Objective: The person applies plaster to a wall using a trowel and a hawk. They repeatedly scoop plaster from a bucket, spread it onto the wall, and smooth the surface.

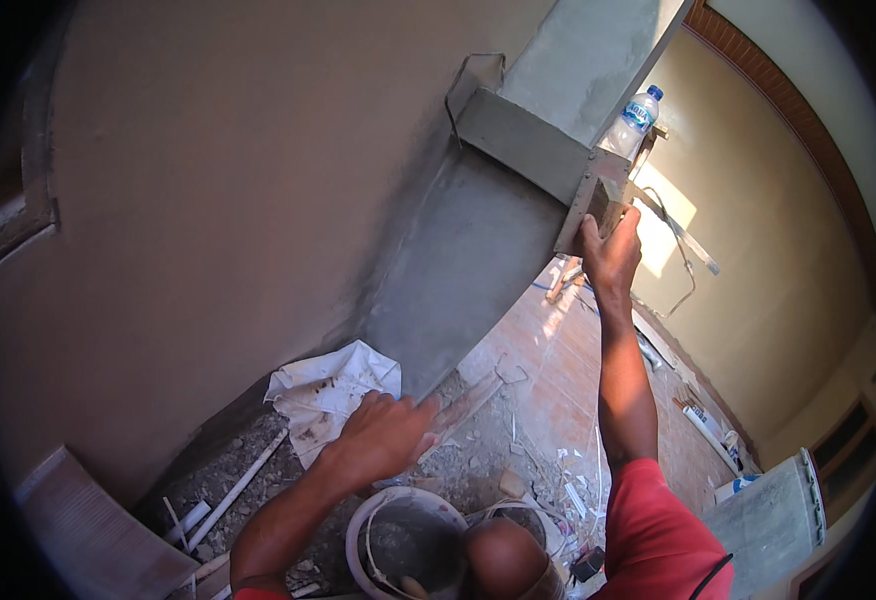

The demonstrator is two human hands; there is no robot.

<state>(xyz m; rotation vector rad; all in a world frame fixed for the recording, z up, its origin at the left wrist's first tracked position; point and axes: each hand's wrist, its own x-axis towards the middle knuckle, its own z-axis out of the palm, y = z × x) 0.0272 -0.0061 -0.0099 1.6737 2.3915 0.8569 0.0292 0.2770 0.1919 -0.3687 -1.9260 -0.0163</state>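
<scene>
Plastering job on a concrete column (478,250), and judging by the look of it the lower face is mostly coated in smooth grey render, while the ledge block higher up looks rougher at its corner, so that edge probably still needs finishing. Left hand (383,435) is pressed down near the column's base with fingers together, clamped on what seems to be a flat trowel or float (463,405), partly hidden. Right hand (610,255) is up at the far right corner of the ledge (528,150), fingers curled around its edge. Count: one bucket (408,535) of mortar down near the knees, one plastic bottle (633,120) on top of the ledge, one crumpled bag (333,395) on the rubble-strewn floor (518,440).
</scene>
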